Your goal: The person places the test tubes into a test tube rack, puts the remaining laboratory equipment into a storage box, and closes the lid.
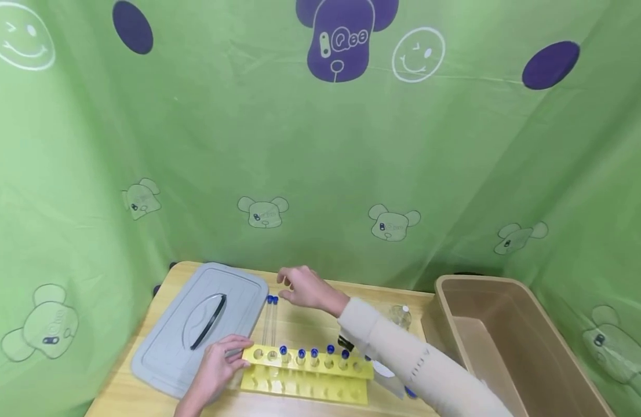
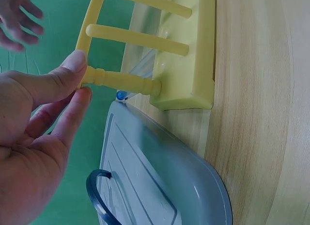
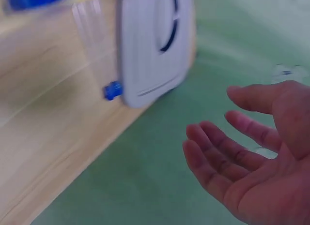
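Note:
My left hand (image 1: pixel 221 365) pinches the left end of a yellow test tube rack (image 1: pixel 255 370) between thumb and fingers; in the left wrist view the thumb (image 2: pixel 72 65) presses its top rail beside an end post (image 2: pixel 121 81). Several blue-capped test tubes (image 1: pixel 301 354) stand in the rack, while its two leftmost holes hold none. Behind the rack two more capped test tubes (image 1: pixel 269 321) lie side by side on the table. Just right of their caps, my right hand (image 1: pixel 307 286) hovers with loosely bent fingers, holding nothing; the right wrist view shows its bare palm (image 3: pixel 261 181).
A grey lid (image 1: pixel 164 347) with a black handle lies at the left. On the right stands a deep brown bin (image 1: pixel 453 324). A clear round vessel (image 1: pixel 400 317) and a dark object (image 1: pixel 345 343) sit near the right sleeve, which hides part of the table.

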Available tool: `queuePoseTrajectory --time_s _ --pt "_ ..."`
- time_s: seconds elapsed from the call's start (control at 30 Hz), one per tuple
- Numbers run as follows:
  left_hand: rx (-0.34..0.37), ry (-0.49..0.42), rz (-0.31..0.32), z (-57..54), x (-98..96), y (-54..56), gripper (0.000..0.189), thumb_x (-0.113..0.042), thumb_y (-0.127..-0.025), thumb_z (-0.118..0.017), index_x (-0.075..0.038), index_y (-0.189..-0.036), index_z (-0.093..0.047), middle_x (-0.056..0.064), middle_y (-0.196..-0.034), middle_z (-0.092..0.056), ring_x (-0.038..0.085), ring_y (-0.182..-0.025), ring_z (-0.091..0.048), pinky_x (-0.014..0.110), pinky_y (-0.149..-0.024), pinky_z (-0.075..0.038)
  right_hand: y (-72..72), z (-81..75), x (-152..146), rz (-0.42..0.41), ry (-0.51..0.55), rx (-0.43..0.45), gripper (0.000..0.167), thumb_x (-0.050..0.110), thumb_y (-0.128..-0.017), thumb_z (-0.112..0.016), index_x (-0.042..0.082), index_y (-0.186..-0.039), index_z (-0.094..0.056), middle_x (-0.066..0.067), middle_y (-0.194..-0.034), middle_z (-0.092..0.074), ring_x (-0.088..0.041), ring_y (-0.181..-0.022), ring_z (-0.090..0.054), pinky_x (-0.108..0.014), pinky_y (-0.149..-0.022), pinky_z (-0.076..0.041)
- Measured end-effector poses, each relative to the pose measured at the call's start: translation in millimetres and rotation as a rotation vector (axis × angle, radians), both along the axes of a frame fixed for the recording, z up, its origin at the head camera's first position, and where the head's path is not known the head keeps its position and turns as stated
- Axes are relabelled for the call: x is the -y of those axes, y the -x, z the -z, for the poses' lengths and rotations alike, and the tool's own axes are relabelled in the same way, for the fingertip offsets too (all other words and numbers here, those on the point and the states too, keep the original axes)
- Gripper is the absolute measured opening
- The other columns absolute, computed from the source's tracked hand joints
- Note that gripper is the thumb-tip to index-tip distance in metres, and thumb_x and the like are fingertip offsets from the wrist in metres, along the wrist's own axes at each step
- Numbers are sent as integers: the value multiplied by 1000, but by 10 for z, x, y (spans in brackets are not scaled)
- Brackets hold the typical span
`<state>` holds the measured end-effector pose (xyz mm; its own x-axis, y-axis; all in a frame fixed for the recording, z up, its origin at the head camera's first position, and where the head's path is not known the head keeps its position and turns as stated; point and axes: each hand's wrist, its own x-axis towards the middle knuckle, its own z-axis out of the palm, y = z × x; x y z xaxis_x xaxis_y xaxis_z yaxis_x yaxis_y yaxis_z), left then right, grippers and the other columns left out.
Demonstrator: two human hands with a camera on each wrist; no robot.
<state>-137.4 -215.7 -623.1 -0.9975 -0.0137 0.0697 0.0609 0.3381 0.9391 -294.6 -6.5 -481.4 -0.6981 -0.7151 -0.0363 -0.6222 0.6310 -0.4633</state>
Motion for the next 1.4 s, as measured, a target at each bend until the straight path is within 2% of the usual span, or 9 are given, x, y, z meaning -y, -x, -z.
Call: queuePoseTrajectory --time_s 0.23,0.33,0.4,0.47,0.57,0.77,0.9,1.03,1.4 --pt "-11 -18 11 8 -3 23 40 15 -69 -83 4 -107 -75 23 -118 -69 41 -108 -68 30 -89 -62 404 430 247 44 -184 145 36 16 -89 -79 1 -119 -66 -6 -87 -66 -14 -71 -56 -22 -61 -53" --pt "-27 -16 22 8 -13 22 40 15 -69 -83 5 -107 -75 23 -116 -69 42 -106 -69 28 -87 -62 533 622 318 88 -236 185 15 7 -86 -77 3 -89 -63 0 -66 -48 -11 -56 -38 -20 -49 -36" --pt "-31 -11 27 2 -20 17 39 14 -69 -84 5 -106 -75 21 -115 -70 42 -106 -69 29 -87 -63 592 733 360 138 -252 200 30 2 -82 -76 8 -69 -50 4 -60 -35 -10 -52 -30 -19 -46 -26" --pt "-39 -2 34 0 -22 14 39 13 -69 -85 4 -106 -75 21 -115 -70 43 -106 -68 31 -87 -63 632 831 402 177 -271 219 46 -1 -80 -76 14 -61 -36 5 -55 -27 -9 -48 -25 -19 -43 -21" --pt "-33 0 38 -1 -14 10 39 11 -69 -85 4 -106 -75 21 -116 -69 43 -107 -68 32 -88 -62 653 955 477 197 -279 225 51 2 -79 -80 17 -55 -37 7 -49 -33 -7 -43 -31 -17 -37 -27" --pt "-31 21 49 32 36 15 40 10 -70 -85 4 -107 -75 22 -117 -69 42 -108 -68 31 -89 -62 638 1180 635 228 -323 288 44 4 -83 -77 14 -57 -42 2 -52 -43 -10 -42 -42 -19 -36 -38" --pt "-61 31 43 57 66 27 39 10 -69 -86 5 -107 -75 21 -115 -70 41 -107 -68 30 -88 -62 644 1283 719 251 -362 243 28 1 -79 -73 10 -66 -50 -2 -59 -52 -12 -47 -45 -20 -39 -39" --pt "-40 8 45 58 66 15 39 9 -70 -86 4 -106 -76 23 -116 -69 42 -107 -68 28 -87 -62 621 1331 745 282 -369 242 17 -1 -77 -72 6 -75 -56 -6 -66 -58 -13 -47 -48 -20 -39 -43" --pt "-14 14 39 46 91 42 39 10 -70 -85 4 -108 -75 21 -116 -69 41 -109 -67 31 -89 -62 702 1451 750 394 -319 241 16 1 -77 -72 6 -71 -58 -7 -61 -61 -13 -40 -49 -20 -35 -42"
